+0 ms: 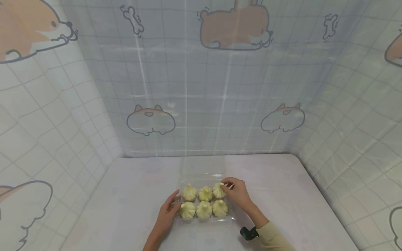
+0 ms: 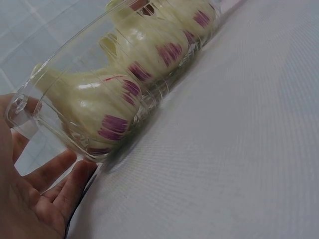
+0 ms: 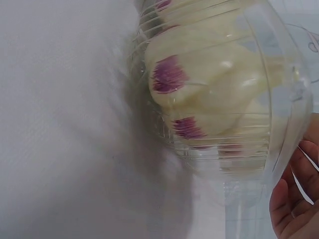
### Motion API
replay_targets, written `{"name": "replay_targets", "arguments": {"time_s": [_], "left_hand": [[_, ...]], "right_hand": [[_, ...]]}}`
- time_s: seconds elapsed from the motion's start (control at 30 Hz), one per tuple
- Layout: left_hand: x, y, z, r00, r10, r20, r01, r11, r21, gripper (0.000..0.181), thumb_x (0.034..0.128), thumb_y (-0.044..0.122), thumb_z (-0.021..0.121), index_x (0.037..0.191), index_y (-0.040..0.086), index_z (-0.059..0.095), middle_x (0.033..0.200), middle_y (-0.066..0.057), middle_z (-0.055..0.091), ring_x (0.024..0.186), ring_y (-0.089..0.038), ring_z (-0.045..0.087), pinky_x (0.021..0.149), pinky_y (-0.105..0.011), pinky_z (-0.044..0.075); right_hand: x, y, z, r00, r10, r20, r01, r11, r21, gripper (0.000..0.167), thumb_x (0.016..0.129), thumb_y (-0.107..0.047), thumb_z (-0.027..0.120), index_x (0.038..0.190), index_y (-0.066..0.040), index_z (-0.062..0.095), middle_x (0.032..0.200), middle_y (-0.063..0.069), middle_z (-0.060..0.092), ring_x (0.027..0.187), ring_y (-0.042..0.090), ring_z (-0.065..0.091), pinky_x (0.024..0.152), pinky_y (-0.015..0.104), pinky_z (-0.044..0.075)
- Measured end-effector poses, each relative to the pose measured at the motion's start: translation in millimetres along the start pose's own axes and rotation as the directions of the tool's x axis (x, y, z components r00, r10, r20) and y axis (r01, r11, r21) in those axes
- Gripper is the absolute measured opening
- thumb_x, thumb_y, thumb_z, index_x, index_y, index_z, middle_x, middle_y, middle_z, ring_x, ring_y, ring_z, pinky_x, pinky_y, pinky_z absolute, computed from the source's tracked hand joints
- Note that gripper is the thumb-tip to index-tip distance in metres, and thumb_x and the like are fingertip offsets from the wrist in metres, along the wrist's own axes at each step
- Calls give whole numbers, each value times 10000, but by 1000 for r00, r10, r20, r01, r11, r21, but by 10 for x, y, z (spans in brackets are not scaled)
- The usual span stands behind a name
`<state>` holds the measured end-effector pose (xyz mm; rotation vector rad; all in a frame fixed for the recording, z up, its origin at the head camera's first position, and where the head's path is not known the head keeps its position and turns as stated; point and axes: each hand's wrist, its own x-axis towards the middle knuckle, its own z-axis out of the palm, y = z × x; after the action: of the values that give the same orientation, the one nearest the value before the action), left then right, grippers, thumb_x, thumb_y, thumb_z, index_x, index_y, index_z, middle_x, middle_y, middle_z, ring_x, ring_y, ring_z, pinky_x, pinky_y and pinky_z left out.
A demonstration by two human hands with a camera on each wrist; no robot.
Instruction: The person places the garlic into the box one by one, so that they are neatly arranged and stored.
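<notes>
Several pale garlic bulbs [image 1: 204, 210] with purple streaks stand in two rows inside a clear plastic box [image 1: 230, 218]. At the box's left edge my left hand [image 1: 167, 211] rests with relaxed, spread fingers. The left wrist view has its fingertips [image 2: 82, 172] against the box's corner, by the rim tab [image 2: 20, 103]. Over the back right corner, my right hand [image 1: 238, 193] pinches the stem of the back right garlic bulb [image 1: 218, 191] between thumb and forefinger. In the right wrist view the box wall hides the fingertips of the right hand [image 3: 296, 194].
The box's clear lid [image 1: 202, 165] lies folded back towards the rear wall. A pale cloth [image 1: 132, 195] covers the table. Patterned curtains [image 1: 201, 80] enclose it at the back and both sides. A dark device [image 1: 249, 233] sits at the right wrist, beside a beige sleeve [image 1: 273, 237].
</notes>
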<state>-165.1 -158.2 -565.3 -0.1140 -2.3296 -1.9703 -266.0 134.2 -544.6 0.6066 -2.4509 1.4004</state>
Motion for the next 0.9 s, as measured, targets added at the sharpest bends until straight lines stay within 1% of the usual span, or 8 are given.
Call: {"name": "replay_targets", "arguments": {"time_s": [0.17, 0.27, 0.37, 0.5, 0.53, 0.6, 0.73, 0.9], "left_hand": [[-3, 19, -5, 1000, -7, 8, 7, 1000, 7, 499, 1002, 75, 539, 1469, 3, 378, 1319, -312, 490, 960, -152, 616, 806, -295, 512], [7, -3, -13, 1000, -10, 12, 10, 1000, 18, 499, 1002, 74, 538, 1470, 6, 377, 1320, -311, 491, 961, -159, 618, 807, -296, 512], [33, -97, -21, 1000, -12, 10, 12, 1000, 11, 503, 1002, 72, 538, 1474, 13, 375, 1322, -306, 492, 962, -172, 619, 802, -298, 513], [68, -270, -16, 1000, -4, -10, 5, 1000, 9, 512, 1003, 93, 543, 1485, 49, 374, 1328, -280, 500, 956, -171, 619, 790, -288, 512], [75, -304, -13, 1000, -3, -16, 3, 1000, 11, 513, 1004, 106, 546, 1486, 64, 376, 1330, -268, 503, 955, -168, 619, 789, -285, 511], [80, -345, -9, 1000, 5, -25, -5, 1000, 17, 517, 1004, 130, 551, 1489, 80, 377, 1331, -254, 508, 950, -166, 619, 787, -283, 510], [84, -361, -5, 999, 8, -33, -7, 1000, 12, 517, 1002, 146, 557, 1487, 92, 386, 1332, -233, 516, 958, -160, 621, 791, -280, 509], [87, -352, -10, 1000, 9, -24, -9, 1000, 5, 520, 1006, 110, 543, 1491, 54, 364, 1334, -266, 503, 942, -159, 627, 788, -287, 513]], "right_hand": [[-7, 18, 23, 1000, -26, 2, 26, 1000, -7, 121, 809, -56, 785, 877, -135, 725, 851, -87, 688, 750, 95, 600, 623, 265, 492], [-10, 35, 41, 999, -42, 2, 42, 999, -14, 109, 812, -55, 781, 878, -122, 726, 854, -70, 695, 753, 106, 607, 617, 266, 484], [-11, 51, 58, 999, -48, 2, 48, 999, -23, 108, 814, -53, 777, 875, -123, 723, 856, -66, 694, 758, 111, 607, 617, 276, 479], [-7, 70, 74, 1000, -19, 7, 19, 999, -33, 117, 813, -71, 784, 867, -154, 723, 847, -103, 684, 764, 85, 602, 631, 266, 474], [-7, 73, 77, 1000, -12, 8, 12, 999, -36, 117, 812, -76, 787, 866, -159, 724, 843, -110, 682, 764, 79, 602, 634, 263, 473], [-7, 76, 80, 1000, -23, 6, 23, 999, -41, 117, 809, -73, 788, 865, -153, 723, 840, -103, 681, 761, 86, 604, 631, 270, 473], [-12, 70, 83, 1000, -26, 5, 26, 998, -56, 122, 805, -73, 792, 870, -149, 722, 843, -99, 683, 764, 91, 603, 636, 277, 471], [-11, 60, 88, 1000, 4, 16, -3, 997, -79, 131, 810, -80, 790, 871, -170, 718, 846, -120, 671, 778, 78, 591, 660, 276, 468]]}}
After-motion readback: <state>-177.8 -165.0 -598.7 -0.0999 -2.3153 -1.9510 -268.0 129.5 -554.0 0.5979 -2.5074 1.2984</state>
